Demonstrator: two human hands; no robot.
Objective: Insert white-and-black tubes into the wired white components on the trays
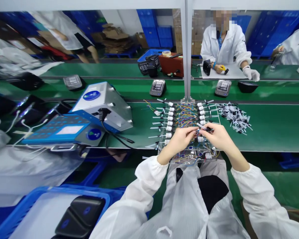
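Green workbench (271,127) in a room with stacked blue crates (149,28). Above the clear tray (174,158), the right hand (220,134) pinches a small tubed part (201,126), long axis roughly crosswise, tube end pointing left and slightly away; the fingertips of the left hand (180,138) meet beside it, contents indistinct.

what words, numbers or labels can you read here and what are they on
"888" over "888": centre lit monitor
"888" over "888": right lit monitor
Their bottom rows: too small for certainty
Blue oval labels on silver box and blue machine: unreadable
Lettering on far-right coat: blurred
Stacked monitors: blurred
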